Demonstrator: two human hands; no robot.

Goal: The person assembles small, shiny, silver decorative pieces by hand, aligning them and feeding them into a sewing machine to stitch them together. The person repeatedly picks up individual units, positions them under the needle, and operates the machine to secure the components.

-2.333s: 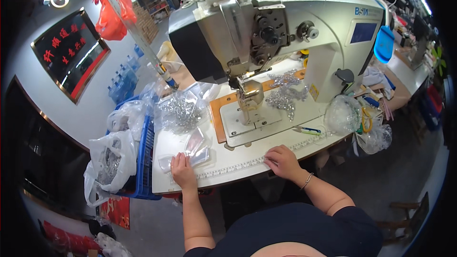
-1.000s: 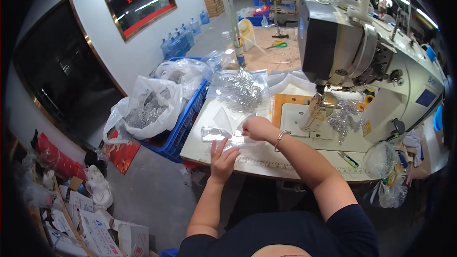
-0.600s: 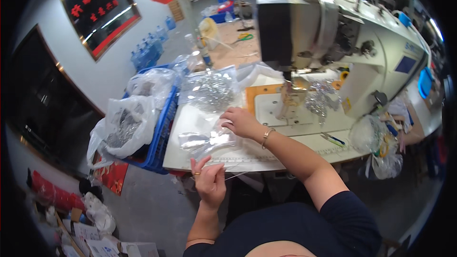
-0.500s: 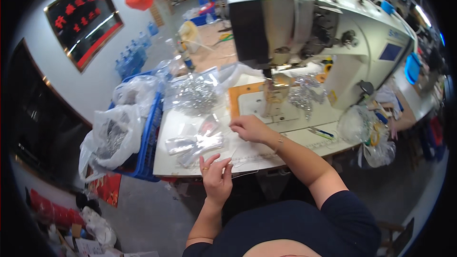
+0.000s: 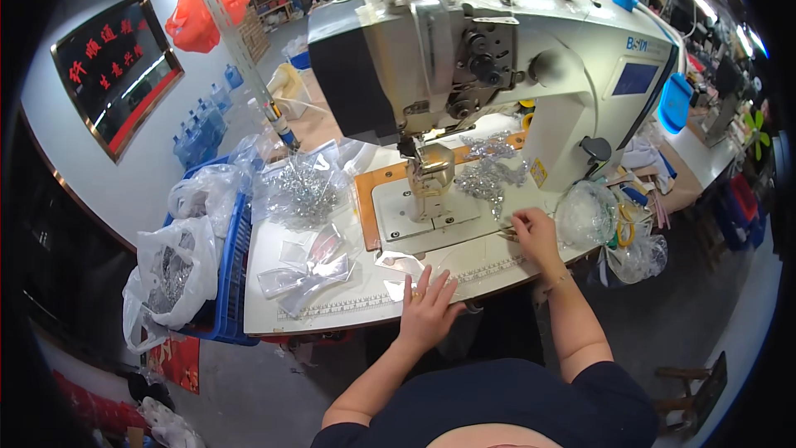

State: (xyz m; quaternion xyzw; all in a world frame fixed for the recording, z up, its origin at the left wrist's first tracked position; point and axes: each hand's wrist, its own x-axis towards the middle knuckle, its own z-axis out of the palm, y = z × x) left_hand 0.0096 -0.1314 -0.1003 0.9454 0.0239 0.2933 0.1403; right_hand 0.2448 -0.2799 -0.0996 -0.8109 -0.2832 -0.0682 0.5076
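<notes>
My left hand [image 5: 427, 303]: fingers spread at clear plastic piece [image 5: 396, 289], near front edge of table [image 5: 265, 249]; light pressure might let plastic slide off. My right hand [image 5: 537, 236]: fingers curled at snips [image 5: 507, 236], grip unclear; fumbling could drop them.

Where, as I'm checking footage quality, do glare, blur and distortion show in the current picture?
Head view: bright glare streaks the clear, flat plastic pieces; head view: the round dark knob on the white metal sewing machine looks smeared; head view: fisheye distortion bows the front edge of the white flat tabletop, and the corners go black.
</notes>
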